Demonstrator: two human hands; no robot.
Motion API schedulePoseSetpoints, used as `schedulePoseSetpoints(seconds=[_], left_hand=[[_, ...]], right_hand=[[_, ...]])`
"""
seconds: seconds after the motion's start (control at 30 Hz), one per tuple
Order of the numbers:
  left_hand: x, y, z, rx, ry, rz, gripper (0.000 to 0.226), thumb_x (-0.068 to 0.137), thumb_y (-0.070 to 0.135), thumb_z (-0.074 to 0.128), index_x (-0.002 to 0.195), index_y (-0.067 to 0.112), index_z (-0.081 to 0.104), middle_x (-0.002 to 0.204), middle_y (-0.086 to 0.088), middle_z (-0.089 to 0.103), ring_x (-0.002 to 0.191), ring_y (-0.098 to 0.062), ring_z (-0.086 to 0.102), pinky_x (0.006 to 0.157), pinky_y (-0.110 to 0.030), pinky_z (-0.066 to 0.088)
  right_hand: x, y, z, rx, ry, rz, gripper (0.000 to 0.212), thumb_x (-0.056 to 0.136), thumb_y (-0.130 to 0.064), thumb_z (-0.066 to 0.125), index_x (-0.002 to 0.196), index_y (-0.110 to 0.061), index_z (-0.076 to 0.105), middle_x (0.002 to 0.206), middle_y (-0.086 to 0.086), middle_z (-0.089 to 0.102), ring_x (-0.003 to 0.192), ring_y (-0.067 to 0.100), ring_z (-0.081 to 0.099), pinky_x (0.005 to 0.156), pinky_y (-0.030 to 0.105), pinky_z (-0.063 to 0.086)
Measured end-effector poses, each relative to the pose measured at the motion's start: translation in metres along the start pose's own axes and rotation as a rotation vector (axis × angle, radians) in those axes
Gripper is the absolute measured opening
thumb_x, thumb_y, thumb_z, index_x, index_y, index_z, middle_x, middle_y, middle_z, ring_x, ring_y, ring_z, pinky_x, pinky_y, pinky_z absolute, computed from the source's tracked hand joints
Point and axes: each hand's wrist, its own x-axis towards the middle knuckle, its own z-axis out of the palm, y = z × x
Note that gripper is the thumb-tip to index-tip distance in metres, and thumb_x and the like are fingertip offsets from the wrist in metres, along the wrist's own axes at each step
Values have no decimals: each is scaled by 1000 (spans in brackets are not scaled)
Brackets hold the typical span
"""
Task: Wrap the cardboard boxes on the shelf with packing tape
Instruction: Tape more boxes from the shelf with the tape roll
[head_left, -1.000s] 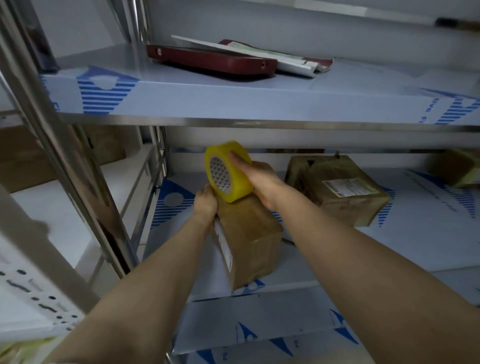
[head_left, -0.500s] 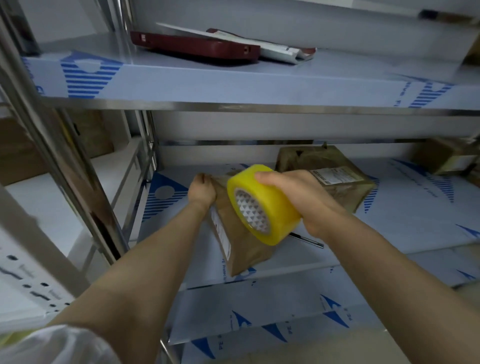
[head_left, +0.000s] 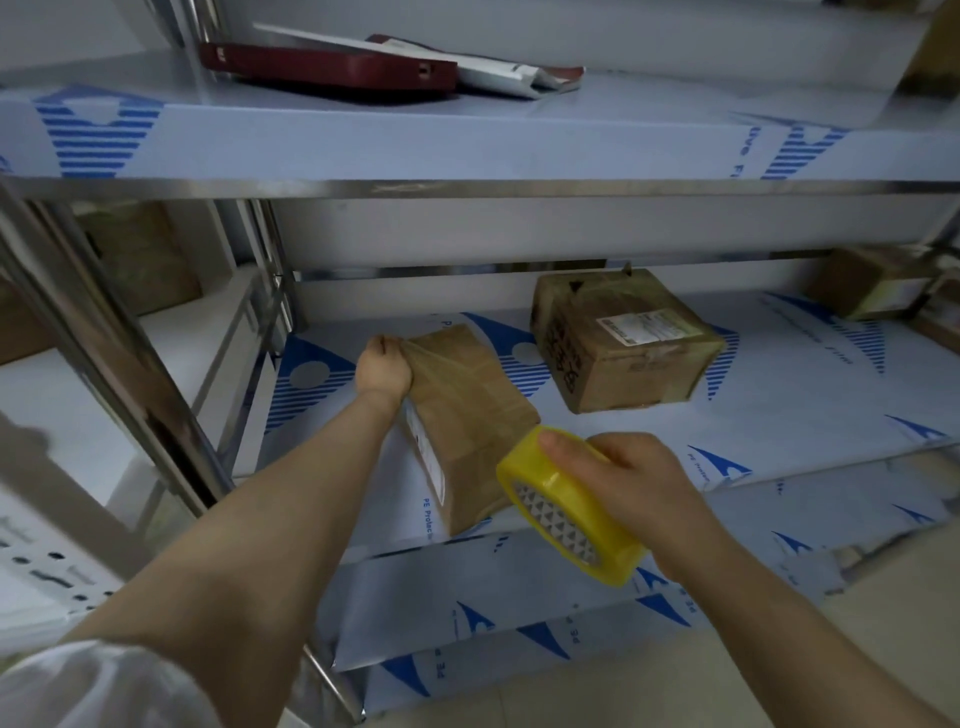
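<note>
A small brown cardboard box (head_left: 467, 415) lies lengthwise on the middle shelf (head_left: 779, 405), a white label on its left side. My left hand (head_left: 383, 366) grips the box's far end. My right hand (head_left: 631, 488) holds a yellow roll of packing tape (head_left: 566, 506) just off the box's near end, at the shelf's front edge. Clear tape runs along the top of the box from the far end toward the roll. A second, larger taped box (head_left: 623, 343) with a shipping label sits behind and to the right.
A third box (head_left: 872, 283) sits at the far right of the same shelf. The upper shelf (head_left: 467, 140) overhangs and carries a dark red flat case (head_left: 332, 70) and papers. Steel uprights (head_left: 119, 364) stand at the left. A lower shelf edge (head_left: 519, 613) juts out below.
My right hand has drawn the tape roll from the box's far end back toward me and down to its near end. My left hand has stayed on the far end.
</note>
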Motion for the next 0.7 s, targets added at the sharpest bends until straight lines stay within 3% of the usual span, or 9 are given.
schedulePoseSetpoints(seconds=[0.13,0.2,0.27,0.33,0.4,0.47,0.53,0.63,0.7], left_hand=[[-3,1,-2,-45,25,-28,48,104,32,26,111,-5,56,111,-27,59,105,-37,56,92,-41,44],[-5,1,-3,-52,2,-5,53,101,45,31,86,1,56,86,-18,57,87,-30,55,85,-40,45],[-8,2,-5,-53,-60,3,47,96,50,43,72,10,51,75,-8,54,80,-25,54,79,-37,45],[-8,5,-10,-4,-120,-1,37,95,44,51,82,9,56,86,-9,61,89,-27,59,85,-37,49],[-7,14,-14,275,-125,73,33,98,40,45,95,9,59,100,-13,63,99,-30,59,91,-40,47],[-6,28,-9,684,-30,240,38,101,37,33,119,11,55,123,-17,57,115,-33,52,105,-44,36],[-12,44,5,867,-48,370,54,100,48,24,136,12,42,137,-16,47,128,-33,42,113,-48,22],[-21,52,31,1005,-238,315,85,89,73,15,146,11,28,148,-18,34,135,-34,33,110,-48,22],[-21,46,36,1061,-166,355,76,93,66,19,136,7,41,136,-20,47,124,-35,45,98,-43,35]], right_hand=[[-6,22,17,60,13,-4,56,81,-50,65,49,-9,43,44,-7,39,45,5,42,54,26,39],[-8,33,28,83,23,-7,54,83,-46,65,47,-19,35,38,-11,33,40,2,36,50,23,34],[-5,44,37,91,37,-10,52,84,-44,64,48,-20,35,38,-11,34,40,2,36,51,23,33],[-2,49,44,103,29,-7,50,85,-42,64,48,-22,37,38,-11,37,41,2,38,50,22,33],[2,50,48,122,14,-5,50,86,-41,64,48,-23,37,39,-11,38,42,2,38,50,21,33],[6,52,50,137,9,-6,54,85,-41,64,43,-24,36,39,-10,36,43,4,36,51,24,33],[9,52,50,142,3,2,57,85,-41,65,39,-24,36,40,-9,34,44,7,37,53,26,33],[11,53,49,112,6,0,54,84,-43,64,42,-23,36,41,-7,35,47,10,39,54,28,34],[12,53,49,89,10,-8,52,85,-43,63,48,-21,34,43,-6,35,49,11,39,55,28,34]])
